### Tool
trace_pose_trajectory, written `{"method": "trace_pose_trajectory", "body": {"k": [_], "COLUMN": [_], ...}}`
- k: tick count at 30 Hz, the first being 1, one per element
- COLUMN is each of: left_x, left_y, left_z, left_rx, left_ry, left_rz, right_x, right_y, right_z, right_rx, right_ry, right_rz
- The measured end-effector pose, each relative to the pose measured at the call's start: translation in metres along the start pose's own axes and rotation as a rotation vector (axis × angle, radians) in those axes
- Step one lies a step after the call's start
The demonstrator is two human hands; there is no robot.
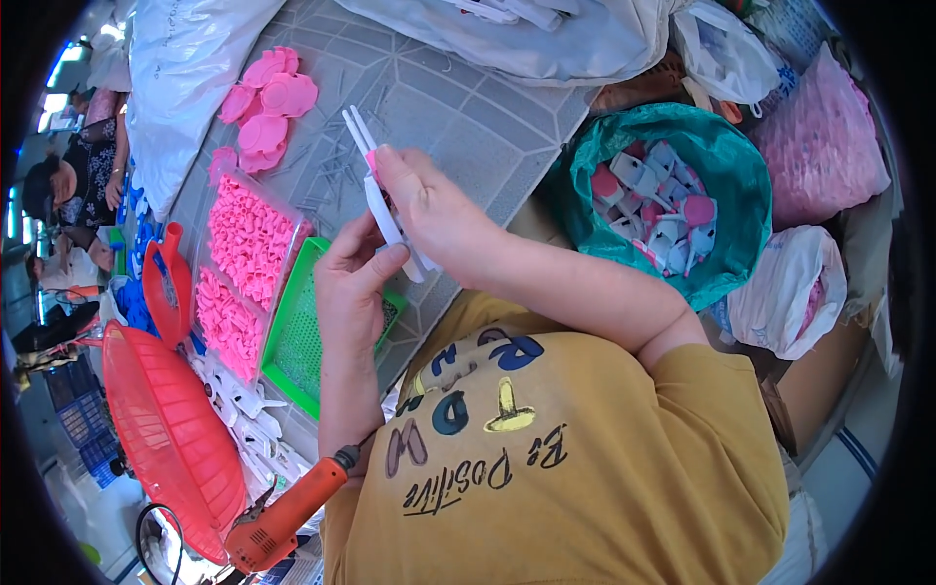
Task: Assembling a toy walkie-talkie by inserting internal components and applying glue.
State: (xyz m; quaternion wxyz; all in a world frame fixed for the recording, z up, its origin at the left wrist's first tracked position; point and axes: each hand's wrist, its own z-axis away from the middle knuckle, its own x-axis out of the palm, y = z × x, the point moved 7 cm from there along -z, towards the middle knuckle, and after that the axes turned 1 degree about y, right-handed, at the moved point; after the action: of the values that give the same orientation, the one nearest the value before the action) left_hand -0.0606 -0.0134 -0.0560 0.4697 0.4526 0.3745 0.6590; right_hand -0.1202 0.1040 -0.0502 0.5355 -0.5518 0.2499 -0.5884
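Note:
Both of my hands are closed on one long white plastic part (378, 207) above the grey tiled tabletop. Two thin prongs stick out at its far end, with a small bit of pink beside them. My left hand (353, 283) grips the near end between thumb and fingers. My right hand (421, 190) pinches it farther up, near the pink bit, and its palm hides some of the part. Just left of my left hand is a green basket (292, 336). Thin metal pins (336, 161) lie scattered beyond the hands, near flat pink plastic pieces (263, 132).
A divided clear box (292, 255) holds small pink pieces. An orange power screwdriver (278, 517) is at lower left, by a red basket (166, 429) and an orange-red scoop (168, 292). At right, a teal bag (746, 195) contains white and pink parts. White sacks (200, 78) lie along the far side.

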Motion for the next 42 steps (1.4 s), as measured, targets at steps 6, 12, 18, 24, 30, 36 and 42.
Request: {"method": "trace_pose_trajectory", "body": {"k": [6, 12, 18, 24, 30, 36, 42], "left_x": [0.001, 0.013, 0.016, 0.024, 0.042, 0.055, 0.066], "left_y": [0.006, 0.02, 0.027, 0.027, 0.048, 0.059, 0.062], "left_z": [0.003, 0.013, 0.017, 0.023, 0.04, 0.052, 0.063], "left_rx": [0.117, 0.22, 0.2, 0.352, 0.665, 0.907, 1.061], "left_ry": [0.023, 0.069, 0.084, 0.13, 0.208, 0.33, 0.351], "left_rz": [-0.15, -0.326, -0.408, -0.491, -1.078, -1.167, -1.27], "right_x": [0.001, -0.002, -0.004, -0.002, 0.001, 0.006, 0.007], "right_y": [0.003, 0.006, 0.013, 0.014, 0.004, -0.003, 0.003], "right_z": [0.007, 0.012, 0.011, 0.012, 0.015, 0.014, 0.015], "right_rx": [-0.01, -0.04, -0.044, -0.072, -0.077, -0.023, 0.11], "right_ry": [-0.051, -0.133, -0.168, -0.184, -0.279, -0.368, -0.373], "right_rz": [-0.027, -0.037, -0.124, -0.131, -0.314, -0.613, -0.709]}}
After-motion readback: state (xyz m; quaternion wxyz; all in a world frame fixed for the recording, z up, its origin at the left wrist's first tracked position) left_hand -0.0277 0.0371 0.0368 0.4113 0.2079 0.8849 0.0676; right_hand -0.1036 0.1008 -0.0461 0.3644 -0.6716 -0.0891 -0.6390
